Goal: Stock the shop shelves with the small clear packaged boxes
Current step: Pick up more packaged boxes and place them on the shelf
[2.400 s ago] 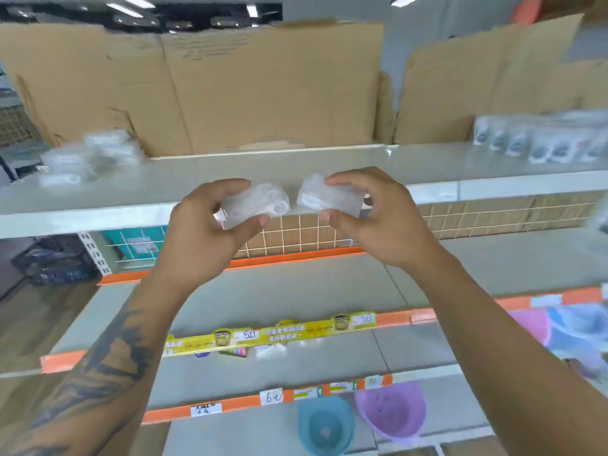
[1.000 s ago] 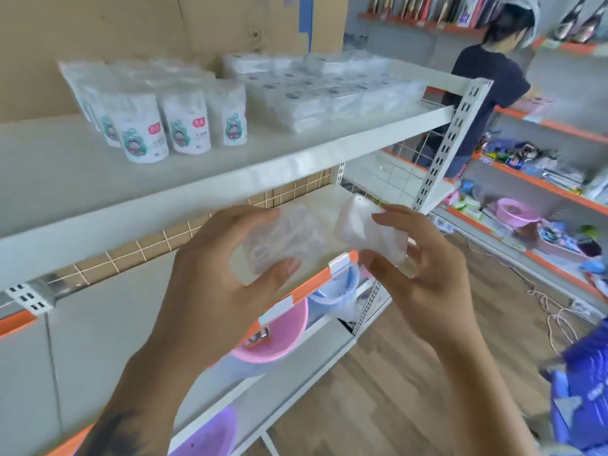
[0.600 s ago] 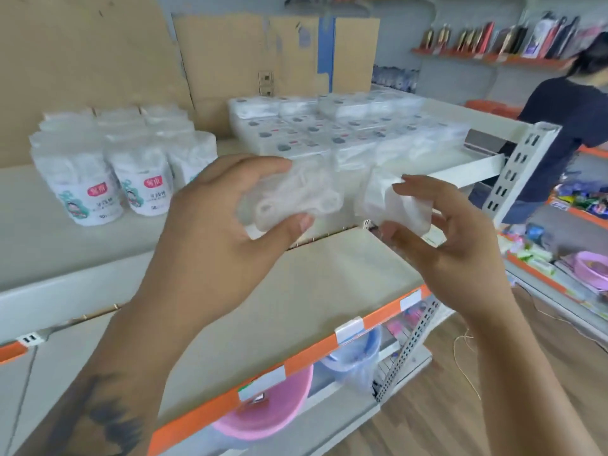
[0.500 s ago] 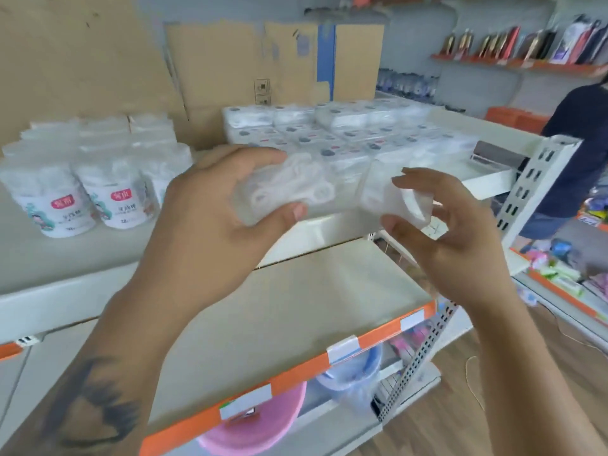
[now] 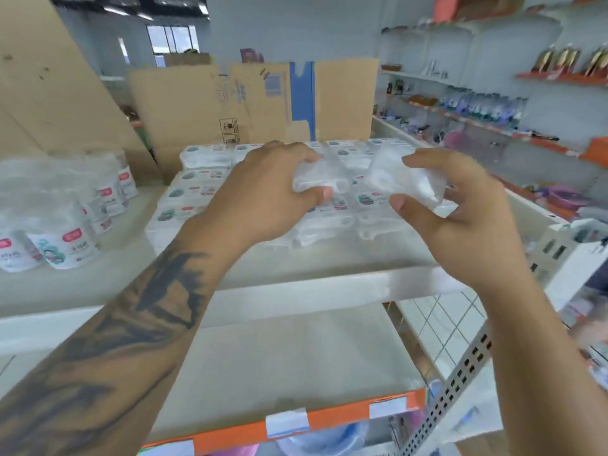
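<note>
While both hands are hovering over top shelf [image 5: 296, 292], placing step is underway. Left hand [image 5: 263, 199] gripping clear box [image 5: 317, 179] between thumb and curled fingers, low over stocked stack [image 5: 204, 185]. Right hand [image 5: 460, 222] pinching second box [image 5: 404, 179], tilted, raised slightly above stack. Next move likely calling for lowering each box flat onto row, aligned with neighbours. Both forearms reaching forward, wrists bent down.
</note>
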The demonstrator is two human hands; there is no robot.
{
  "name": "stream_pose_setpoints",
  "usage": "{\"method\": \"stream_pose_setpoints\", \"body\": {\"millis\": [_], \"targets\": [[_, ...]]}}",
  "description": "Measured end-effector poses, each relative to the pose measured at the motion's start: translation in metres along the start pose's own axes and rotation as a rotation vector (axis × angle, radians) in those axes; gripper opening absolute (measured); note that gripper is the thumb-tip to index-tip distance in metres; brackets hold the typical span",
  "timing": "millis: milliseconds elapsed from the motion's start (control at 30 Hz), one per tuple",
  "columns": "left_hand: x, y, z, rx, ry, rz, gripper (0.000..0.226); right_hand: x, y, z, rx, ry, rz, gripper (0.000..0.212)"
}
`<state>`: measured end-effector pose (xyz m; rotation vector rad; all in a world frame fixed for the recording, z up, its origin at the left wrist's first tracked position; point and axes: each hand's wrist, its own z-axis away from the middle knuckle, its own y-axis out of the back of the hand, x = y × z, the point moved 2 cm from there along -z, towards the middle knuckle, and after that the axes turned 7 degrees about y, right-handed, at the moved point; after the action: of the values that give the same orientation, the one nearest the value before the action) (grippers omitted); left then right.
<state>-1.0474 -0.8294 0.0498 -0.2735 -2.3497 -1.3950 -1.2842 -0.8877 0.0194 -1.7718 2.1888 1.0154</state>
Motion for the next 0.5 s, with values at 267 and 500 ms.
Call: {"method": "stream_pose_setpoints", "body": {"millis": [267,500], "targets": [[0.007,-0.026,-0.027,-0.145,0.049,-0.039,0.055,0.029,0.008,-0.009,-0.032,-0.010,-0.007,0.038],[0.012,0.000,-0.012,-0.023,-0.099,0.138,0.058,0.013,0.004,-0.018,-0.091,-0.019,-0.093,0.034]]}}
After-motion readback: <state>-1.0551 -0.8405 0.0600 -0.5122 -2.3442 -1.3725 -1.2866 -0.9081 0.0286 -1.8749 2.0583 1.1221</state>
